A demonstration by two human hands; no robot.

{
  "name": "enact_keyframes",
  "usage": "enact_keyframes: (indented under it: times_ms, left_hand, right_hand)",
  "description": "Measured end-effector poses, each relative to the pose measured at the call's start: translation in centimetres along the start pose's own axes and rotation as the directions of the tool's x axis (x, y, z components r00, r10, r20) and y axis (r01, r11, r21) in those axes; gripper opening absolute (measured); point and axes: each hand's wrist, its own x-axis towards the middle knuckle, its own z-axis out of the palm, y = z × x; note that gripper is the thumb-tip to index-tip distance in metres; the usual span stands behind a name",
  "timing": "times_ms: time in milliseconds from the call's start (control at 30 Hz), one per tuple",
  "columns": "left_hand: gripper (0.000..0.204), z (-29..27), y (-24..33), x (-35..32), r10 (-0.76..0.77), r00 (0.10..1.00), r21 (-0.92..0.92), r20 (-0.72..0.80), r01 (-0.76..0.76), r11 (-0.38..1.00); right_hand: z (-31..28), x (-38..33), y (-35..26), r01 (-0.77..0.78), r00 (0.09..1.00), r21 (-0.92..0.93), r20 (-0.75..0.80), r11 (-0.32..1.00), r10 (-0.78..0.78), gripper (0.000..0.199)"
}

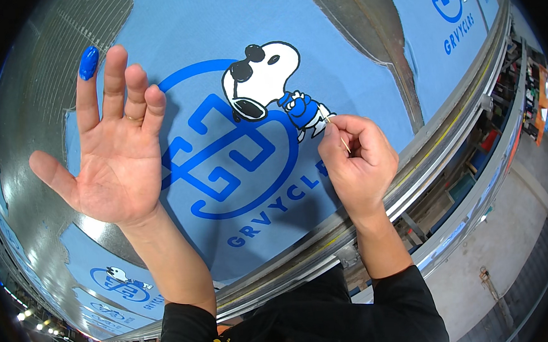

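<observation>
My left hand is raised with its palm up and its fingers spread, holding nothing. A blob of wet-looking blue paint covers the tip of its index finger. My right hand pinches a thin toothpick-like stick, its tip at the feet of a printed cartoon dog. The dog is white with black sunglasses and a blue top. It overlaps a round blue emblem on a light blue fabric panel lying flat beneath both hands.
The fabric lies on a long dark glossy table. More printed blue panels lie farther right, and others at the lower left. A metal rail runs along the table's near edge. Beyond it are shelves with assorted items and a grey floor.
</observation>
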Motion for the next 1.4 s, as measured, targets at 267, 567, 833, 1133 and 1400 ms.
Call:
enact_keyframes:
  times_ms: [267, 567, 833, 1133, 1400]
  left_hand:
    - [0.095, 0.1, -0.1, 0.1, -0.013, 1.000, 0.003, 0.009, 0.013, 1.000]
    - [0.113, 1.4, -2.1, 0.8, -0.213, 0.969, 0.153, 0.123, 0.193, 0.969]
    - [0.126, 3.5, -5.8, -0.3, -0.458, 0.888, 0.087, -0.044, 0.460, 0.884]
    - [0.123, 3.4, -6.4, -0.2, -0.453, 0.890, 0.025, 0.041, 0.453, 0.891]
    - [0.122, 3.1, -6.5, -0.2, -0.443, 0.893, 0.056, 0.084, 0.439, 0.897]
  right_hand:
    - [0.0, 0.2, -0.2, 0.007, 1.000, -0.010, -0.003, 1.000, -0.007, 0.010]
    - [-1.4, 0.2, -0.6, -0.186, 0.981, 0.408, 0.025, 0.894, 0.193, 0.008]
    - [-1.4, 1.0, -3.7, 0.063, 0.991, 0.255, 0.098, 0.965, -0.090, 0.018]
    - [0.2, 1.2, -3.8, 0.109, 0.991, 0.290, 0.040, 0.951, -0.126, 0.018]
    - [0.5, 1.2, -3.6, 0.130, 0.988, 0.279, 0.039, 0.952, -0.146, 0.019]
